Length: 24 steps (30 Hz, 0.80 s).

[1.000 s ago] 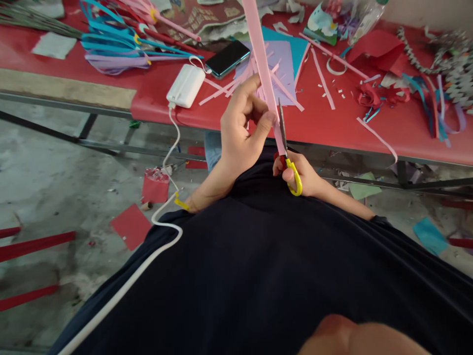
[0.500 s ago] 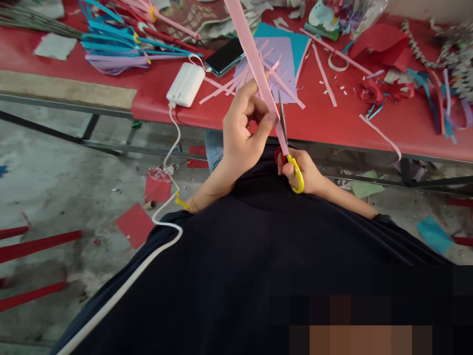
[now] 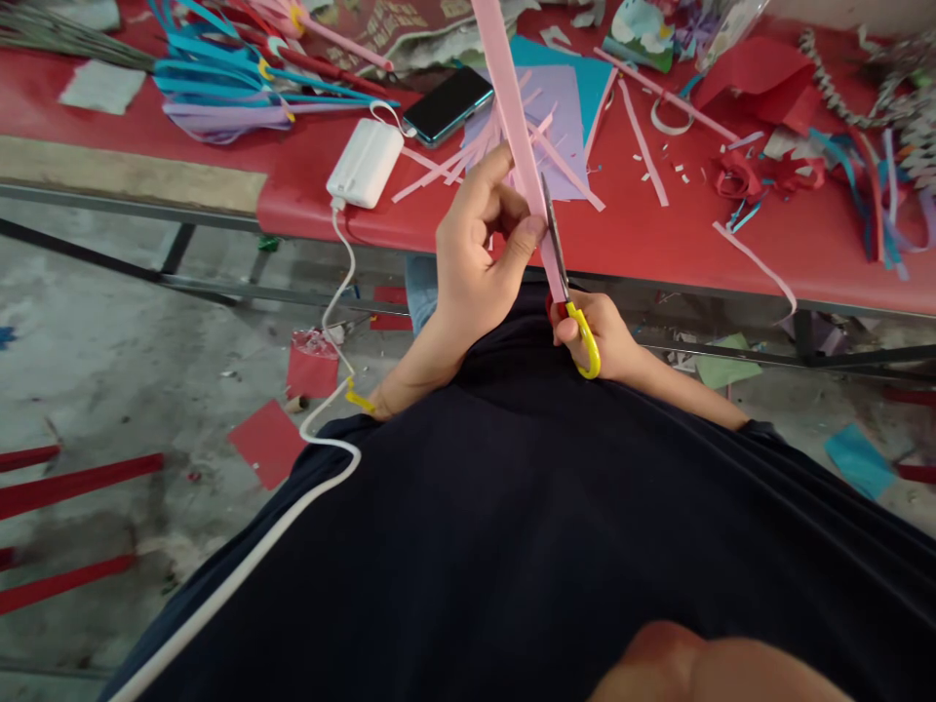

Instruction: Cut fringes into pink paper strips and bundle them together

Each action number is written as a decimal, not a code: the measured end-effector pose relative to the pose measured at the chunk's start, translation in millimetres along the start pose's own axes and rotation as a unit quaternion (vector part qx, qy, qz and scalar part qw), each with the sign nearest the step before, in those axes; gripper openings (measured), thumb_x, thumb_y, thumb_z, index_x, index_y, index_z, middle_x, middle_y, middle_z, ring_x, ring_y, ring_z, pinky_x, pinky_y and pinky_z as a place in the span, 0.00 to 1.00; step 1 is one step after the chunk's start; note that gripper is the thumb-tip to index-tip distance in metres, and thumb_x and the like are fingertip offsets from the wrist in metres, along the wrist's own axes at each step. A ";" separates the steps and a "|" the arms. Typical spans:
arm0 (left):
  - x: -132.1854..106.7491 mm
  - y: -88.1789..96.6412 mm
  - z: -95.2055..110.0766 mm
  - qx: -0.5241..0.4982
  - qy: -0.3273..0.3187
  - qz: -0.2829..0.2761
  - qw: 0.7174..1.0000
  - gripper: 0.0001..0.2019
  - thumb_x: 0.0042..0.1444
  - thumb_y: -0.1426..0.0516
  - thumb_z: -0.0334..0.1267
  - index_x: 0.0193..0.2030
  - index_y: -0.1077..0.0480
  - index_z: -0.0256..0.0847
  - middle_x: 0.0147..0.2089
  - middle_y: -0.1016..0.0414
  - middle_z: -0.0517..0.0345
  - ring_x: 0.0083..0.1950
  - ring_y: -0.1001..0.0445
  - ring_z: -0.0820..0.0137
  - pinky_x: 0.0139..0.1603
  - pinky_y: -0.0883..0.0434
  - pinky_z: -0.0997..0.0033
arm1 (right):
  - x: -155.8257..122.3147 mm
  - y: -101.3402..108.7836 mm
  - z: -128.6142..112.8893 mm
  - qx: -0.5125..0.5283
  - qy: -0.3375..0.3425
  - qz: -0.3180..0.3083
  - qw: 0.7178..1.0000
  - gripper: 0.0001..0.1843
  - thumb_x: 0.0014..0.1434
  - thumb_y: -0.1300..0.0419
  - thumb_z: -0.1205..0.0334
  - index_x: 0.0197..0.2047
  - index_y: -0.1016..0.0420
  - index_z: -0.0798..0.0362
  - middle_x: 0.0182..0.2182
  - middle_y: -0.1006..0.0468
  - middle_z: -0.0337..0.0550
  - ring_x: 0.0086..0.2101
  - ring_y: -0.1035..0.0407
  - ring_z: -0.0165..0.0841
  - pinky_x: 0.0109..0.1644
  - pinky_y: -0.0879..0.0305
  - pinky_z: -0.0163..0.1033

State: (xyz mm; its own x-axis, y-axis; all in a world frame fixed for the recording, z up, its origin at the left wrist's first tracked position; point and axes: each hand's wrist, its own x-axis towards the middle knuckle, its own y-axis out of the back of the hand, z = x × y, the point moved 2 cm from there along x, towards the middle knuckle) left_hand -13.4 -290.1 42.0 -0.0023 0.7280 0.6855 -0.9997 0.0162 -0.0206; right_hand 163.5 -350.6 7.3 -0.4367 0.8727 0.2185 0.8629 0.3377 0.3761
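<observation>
Between the thumb and fingers of my left hand (image 3: 484,249) is a long pink paper strip (image 3: 510,102), which slants up and to the left. My right hand (image 3: 604,334) grips scissors (image 3: 587,341) with a yellow handle loop, their blades pointing up along the strip's right side. The strip's lower end lies against the blades near the pivot. Behind my hands, several thin pink strips (image 3: 475,146) lie over a lilac paper sheet (image 3: 566,102) on the red table (image 3: 658,244).
A white power bank (image 3: 366,163) with a white cable and a dark phone (image 3: 448,105) lie left of the strips. Blue and lilac strip bundles (image 3: 219,93) sit at the far left. Red paper scraps (image 3: 738,175) lie to the right. Paper pieces (image 3: 268,444) litter the floor.
The upper part of the pink strip has swung slightly to the right. The scissor blades look closer together and lean a little more left. Both hands stay in nearly the same place.
</observation>
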 end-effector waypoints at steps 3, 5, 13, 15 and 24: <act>0.1 -0.2 -0.6 0.000 -0.008 -0.001 1.000 0.20 0.68 0.36 0.53 0.65 0.27 0.62 0.32 0.31 0.59 0.33 0.32 0.66 0.36 0.28 0.60 | -0.3 -0.6 0.3 0.000 -0.006 0.004 1.000 0.42 0.60 0.51 0.15 0.28 0.35 0.50 0.24 0.36 0.38 0.25 0.44 0.30 0.30 0.51 0.41; 0.3 -0.5 -1.1 0.000 -0.010 -0.004 1.000 0.20 0.68 0.36 0.51 0.65 0.27 0.61 0.32 0.31 0.60 0.32 0.32 0.67 0.36 0.28 0.61 | -0.4 -1.0 0.0 -0.002 -0.009 0.004 1.000 0.42 0.61 0.51 0.15 0.28 0.35 0.50 0.24 0.36 0.38 0.25 0.44 0.30 0.29 0.50 0.41; 3.6 0.3 -4.1 0.009 -0.026 -0.018 0.999 0.21 0.70 0.37 0.52 0.66 0.29 0.59 0.32 0.32 0.60 0.31 0.33 0.68 0.33 0.30 0.63 | 2.4 -1.2 -1.6 -0.010 -0.011 0.013 1.000 0.42 0.60 0.52 0.15 0.27 0.36 0.49 0.23 0.36 0.38 0.25 0.44 0.30 0.29 0.50 0.42; 8.1 0.9 -2.0 0.008 -0.043 -0.019 0.999 0.21 0.69 0.37 0.55 0.66 0.28 0.56 0.32 0.32 0.60 0.32 0.32 0.69 0.33 0.30 0.64 | 5.3 -0.9 -2.0 -0.008 -0.008 0.020 1.000 0.42 0.61 0.51 0.16 0.26 0.37 0.49 0.23 0.36 0.38 0.24 0.44 0.30 0.29 0.50 0.42; 21.5 14.5 1.5 0.001 0.020 -0.001 1.000 0.26 0.61 0.33 0.63 0.62 0.25 0.60 0.34 0.28 0.58 0.32 0.32 0.67 0.35 0.30 0.62 | 18.2 -4.4 -8.5 0.013 -0.001 0.015 1.000 0.39 0.64 0.49 0.19 0.26 0.37 0.49 0.20 0.33 0.38 0.22 0.41 0.29 0.26 0.49 0.40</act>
State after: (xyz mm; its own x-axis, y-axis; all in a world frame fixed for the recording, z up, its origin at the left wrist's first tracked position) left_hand -28.0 -275.3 57.6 0.0004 0.7548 0.6560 -0.9997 0.0163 -0.0181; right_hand 149.6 -339.2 17.3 -0.4097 0.8832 0.2283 0.8823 0.3201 0.3450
